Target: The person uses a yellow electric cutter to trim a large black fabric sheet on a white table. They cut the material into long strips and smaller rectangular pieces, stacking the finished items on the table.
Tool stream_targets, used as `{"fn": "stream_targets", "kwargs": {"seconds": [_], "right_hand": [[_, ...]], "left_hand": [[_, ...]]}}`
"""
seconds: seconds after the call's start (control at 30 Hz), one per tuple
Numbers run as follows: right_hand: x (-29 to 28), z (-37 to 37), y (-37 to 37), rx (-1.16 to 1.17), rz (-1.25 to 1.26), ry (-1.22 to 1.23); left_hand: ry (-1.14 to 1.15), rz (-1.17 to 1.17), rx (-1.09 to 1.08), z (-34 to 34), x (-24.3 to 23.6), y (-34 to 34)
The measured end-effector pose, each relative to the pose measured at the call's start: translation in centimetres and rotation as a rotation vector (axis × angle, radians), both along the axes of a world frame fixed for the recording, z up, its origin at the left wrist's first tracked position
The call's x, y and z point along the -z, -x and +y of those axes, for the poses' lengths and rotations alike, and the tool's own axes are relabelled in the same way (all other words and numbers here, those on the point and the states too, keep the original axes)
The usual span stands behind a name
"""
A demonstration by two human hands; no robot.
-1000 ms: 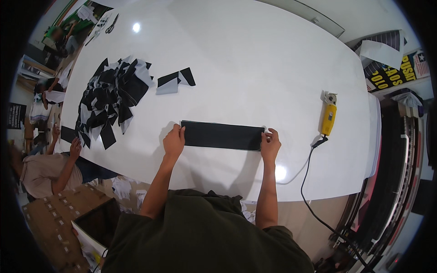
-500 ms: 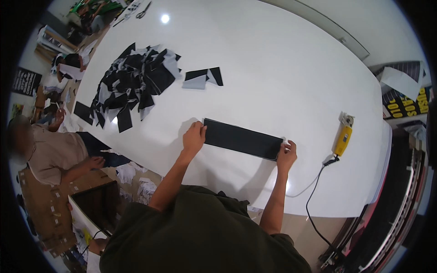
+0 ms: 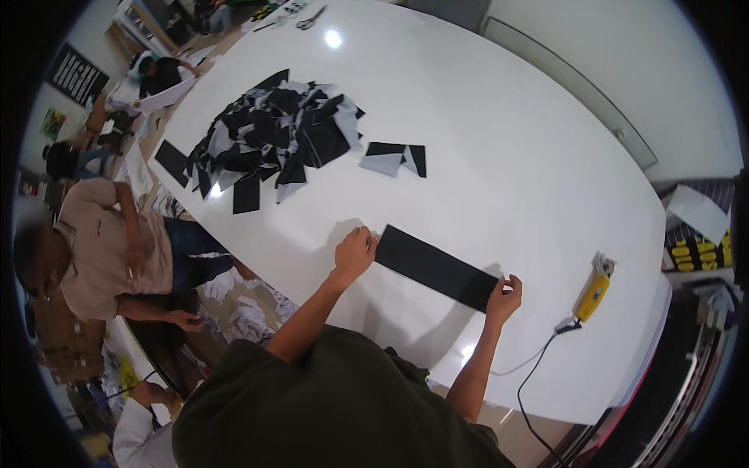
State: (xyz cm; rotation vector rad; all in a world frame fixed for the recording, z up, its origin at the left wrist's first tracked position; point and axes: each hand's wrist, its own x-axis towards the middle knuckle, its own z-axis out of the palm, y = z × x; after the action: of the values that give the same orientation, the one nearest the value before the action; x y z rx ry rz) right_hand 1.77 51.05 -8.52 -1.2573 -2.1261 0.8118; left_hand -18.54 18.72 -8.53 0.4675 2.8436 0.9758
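A long black fabric strip (image 3: 437, 267) lies slanted over the white table in front of me, its right end nearer to me. My left hand (image 3: 356, 253) pinches the strip's left end, with thumb and fingers at the short edge. At the opposite end, my right hand (image 3: 503, 300) grips the right corner between thumb and curled fingers. Whether the strip is one layer or several cannot be told here. Beyond it lies a small folded black-and-grey fabric piece (image 3: 384, 162).
A heap of black and grey fabric scraps (image 3: 269, 136) covers the table's (image 3: 499, 156) far left. To the right rests a yellow handheld electric cutter (image 3: 594, 292) with its cord over the edge. Scissors (image 3: 310, 19) lie at the far end. A co-worker (image 3: 117, 242) stands at the left edge.
My view has turned, so the table's contents sit farther right and the strip slants more steeply. Both hands keep to the strip's ends. The co-worker's arms have changed position.
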Motion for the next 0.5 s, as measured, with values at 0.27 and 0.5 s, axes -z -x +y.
{"fn": "stream_targets", "kwargs": {"seconds": [0.27, 0.5], "right_hand": [[1.8, -5.6, 23.0, -0.783, 0.163, -0.213], [4.4, -6.0, 29.9, -0.789, -0.227, -0.308]], "left_hand": [[-0.108, -0.094, -0.107, -6.5, 1.7, -2.7], [-0.119, -0.243, -0.141, -10.2, 0.0, -6.1]]}}
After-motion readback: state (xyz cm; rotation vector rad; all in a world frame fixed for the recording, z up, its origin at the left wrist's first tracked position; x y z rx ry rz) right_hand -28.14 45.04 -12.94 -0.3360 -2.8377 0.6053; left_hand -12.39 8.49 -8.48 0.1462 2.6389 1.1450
